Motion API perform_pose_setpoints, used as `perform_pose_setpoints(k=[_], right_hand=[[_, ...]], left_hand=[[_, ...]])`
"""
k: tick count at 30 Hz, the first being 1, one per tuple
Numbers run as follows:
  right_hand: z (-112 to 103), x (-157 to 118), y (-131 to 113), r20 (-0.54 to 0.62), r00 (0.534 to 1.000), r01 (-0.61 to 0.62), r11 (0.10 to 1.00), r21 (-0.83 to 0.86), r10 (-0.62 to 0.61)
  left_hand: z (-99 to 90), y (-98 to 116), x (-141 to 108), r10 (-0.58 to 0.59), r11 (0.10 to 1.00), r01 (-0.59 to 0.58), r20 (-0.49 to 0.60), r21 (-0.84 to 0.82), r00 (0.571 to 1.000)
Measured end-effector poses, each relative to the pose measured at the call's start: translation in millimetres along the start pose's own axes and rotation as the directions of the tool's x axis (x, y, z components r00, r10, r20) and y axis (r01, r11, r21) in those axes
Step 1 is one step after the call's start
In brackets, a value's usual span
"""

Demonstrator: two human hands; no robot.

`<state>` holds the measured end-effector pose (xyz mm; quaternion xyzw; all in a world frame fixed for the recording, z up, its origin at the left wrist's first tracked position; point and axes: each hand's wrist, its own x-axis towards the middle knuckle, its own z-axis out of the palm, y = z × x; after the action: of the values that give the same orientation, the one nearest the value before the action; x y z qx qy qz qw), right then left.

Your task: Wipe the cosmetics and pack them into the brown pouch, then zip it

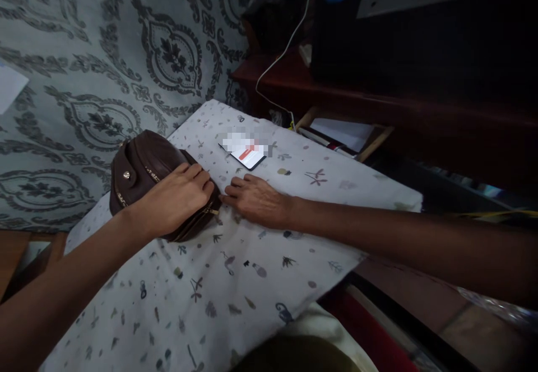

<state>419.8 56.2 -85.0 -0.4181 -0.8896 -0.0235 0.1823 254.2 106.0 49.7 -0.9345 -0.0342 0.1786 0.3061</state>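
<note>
A dark brown handbag (145, 153) with gold zips and a snap-button tab lies on the left of a cloth-covered surface. Over its right part is my left hand (182, 198), palm down, its bent fingers gripping the bag's upper edge. My right hand (256, 199) rests low on the cloth at the bag's right end. Its fingers are curled, with the thumb and forefinger tips closed at the bag's corner. A gold zip pull (211, 211) hangs below the left hand's fingers. Just beyond the right hand lies a phone (247, 158) with a lit screen, partly blurred out.
The white cloth (252, 316) has small plant prints. A patterned grey curtain (168, 41) hangs behind on the left. At the back right stand a dark red shelf (336, 89) and an open wooden box (380, 136) holding papers. A white cable (290, 47) runs down there.
</note>
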Motion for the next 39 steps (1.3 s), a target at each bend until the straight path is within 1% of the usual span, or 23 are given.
perform_pose_setpoints(k=[4,9,13,17,21,24,28,34,37,39], right_hand=[[5.1,-0.2,1.8,-0.028,0.999,0.04,0.999,0.032,-0.039],[9.5,1.1,4.4,-0.127,0.983,0.139,0.989,0.051,-0.132],[12.1,1.6,7.2,-0.116,0.978,0.182,0.979,0.087,-0.171],[15.0,4.1,7.1,-0.105,0.981,0.17,0.982,0.081,-0.162],[16.9,6.2,5.8,-0.087,0.986,0.147,0.986,0.084,-0.14],[18.1,5.2,5.7,-0.106,0.984,0.154,0.984,0.094,-0.144],[19.0,3.0,6.3,-0.122,0.978,0.188,0.973,0.138,-0.171],[17.0,3.6,7.5,-0.157,0.978,0.178,0.948,0.265,-0.14],[16.7,4.0,8.9,-0.143,0.981,0.17,0.936,0.309,-0.131],[16.7,5.1,10.0,-0.126,0.984,0.157,0.943,0.292,-0.124]], left_hand=[[-0.1,-0.5,-4.9,0.021,1.0,-0.021,-0.013,0.011,1.0],[-2.2,-0.9,-8.8,0.015,1.0,-0.015,0.001,0.022,1.0],[-5.1,-0.9,-12.5,0.027,0.999,-0.028,0.021,0.042,0.999],[-5.7,-0.4,-15.7,0.05,0.998,-0.051,0.032,0.047,0.998],[-4.8,-0.9,-15.4,0.043,0.999,-0.043,-0.005,0.022,0.999],[-5.9,-0.8,-14.9,0.036,0.999,-0.036,-0.009,0.005,0.999],[-8.7,1.4,-15.5,0.032,0.999,-0.033,0.028,0.02,0.999],[-8.5,3.1,-17.4,0.032,0.999,-0.034,0.125,0.021,0.992],[-9.3,2.5,-17.4,0.037,0.999,-0.039,0.112,0.016,0.993],[-10.3,2.3,-17.2,0.037,0.999,-0.039,0.083,0.018,0.996]])
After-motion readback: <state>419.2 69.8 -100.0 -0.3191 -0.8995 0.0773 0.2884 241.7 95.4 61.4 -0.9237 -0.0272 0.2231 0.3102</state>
